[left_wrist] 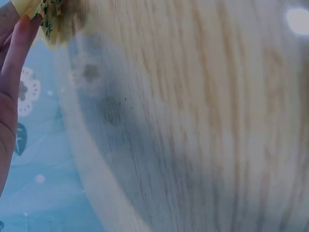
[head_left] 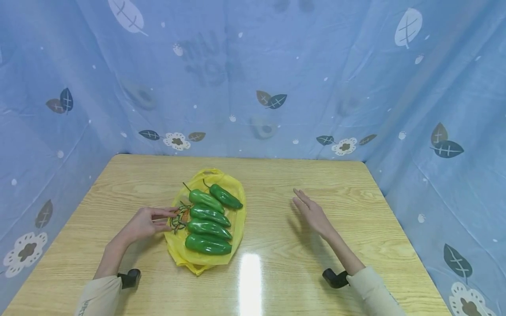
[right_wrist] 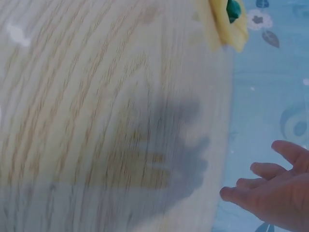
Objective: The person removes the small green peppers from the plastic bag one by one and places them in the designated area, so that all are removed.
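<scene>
Five green peppers (head_left: 208, 227) lie side by side on a yellow plastic bag (head_left: 237, 245), left of the table's middle. My left hand (head_left: 148, 224) is at the bag's left edge, fingers and thumb pinching the crumpled plastic by a dark green patterned patch (head_left: 179, 219). In the left wrist view only part of this hand (left_wrist: 12, 87) shows, against the yellow bag (left_wrist: 26, 7). Off to the right, my right hand (head_left: 314, 217) hovers over the table and holds nothing. Its fingers (right_wrist: 236, 193) are extended, with a shadow on the wood below.
The light wood table (head_left: 308, 281) has a bright reflection near its front. A blue curtain (head_left: 308, 66) with leaves and flowers hangs behind and on both sides. A black wrist strap piece (head_left: 132, 278) sits at my left wrist, another (head_left: 335, 278) at my right.
</scene>
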Action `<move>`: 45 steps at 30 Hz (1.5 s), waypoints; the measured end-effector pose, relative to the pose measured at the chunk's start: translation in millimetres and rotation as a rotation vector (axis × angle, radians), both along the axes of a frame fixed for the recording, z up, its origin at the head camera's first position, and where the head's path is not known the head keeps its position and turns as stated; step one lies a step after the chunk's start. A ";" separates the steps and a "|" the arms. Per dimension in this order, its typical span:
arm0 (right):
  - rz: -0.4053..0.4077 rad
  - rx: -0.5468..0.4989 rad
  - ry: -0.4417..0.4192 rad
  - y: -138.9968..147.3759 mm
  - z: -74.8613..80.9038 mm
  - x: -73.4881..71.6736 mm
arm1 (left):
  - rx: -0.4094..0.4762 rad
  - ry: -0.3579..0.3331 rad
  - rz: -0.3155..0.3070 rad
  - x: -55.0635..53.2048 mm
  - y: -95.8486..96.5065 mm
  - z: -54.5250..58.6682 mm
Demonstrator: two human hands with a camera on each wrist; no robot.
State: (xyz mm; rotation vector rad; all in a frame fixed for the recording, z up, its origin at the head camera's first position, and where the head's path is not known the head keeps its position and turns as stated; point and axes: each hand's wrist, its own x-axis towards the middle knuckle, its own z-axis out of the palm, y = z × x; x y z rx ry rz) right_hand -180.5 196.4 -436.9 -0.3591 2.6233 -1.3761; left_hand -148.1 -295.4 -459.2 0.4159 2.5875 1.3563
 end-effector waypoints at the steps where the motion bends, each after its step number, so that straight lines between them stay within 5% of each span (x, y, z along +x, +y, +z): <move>1: 0.000 -0.030 -0.017 -0.5 1.1 0.5 | -0.002 0.000 0.003 -0.3 0.3 -0.1; 7: 0.016 -0.236 -0.082 -3.4 -0.2 0.4 | -0.029 0.034 0.002 -1.3 0.6 0.1; 15: 0.085 -0.415 0.008 -13.8 -13.4 -1.3 | -0.025 -0.002 0.027 -0.2 0.8 -0.2; 23: 0.076 -0.614 0.001 -38.7 -13.4 0.2 | -0.029 0.009 0.011 0.4 0.0 -0.1; 45: 0.175 -0.714 -0.010 -139.3 -24.6 29.9 | 0.031 -0.010 -0.016 0.7 1.1 3.1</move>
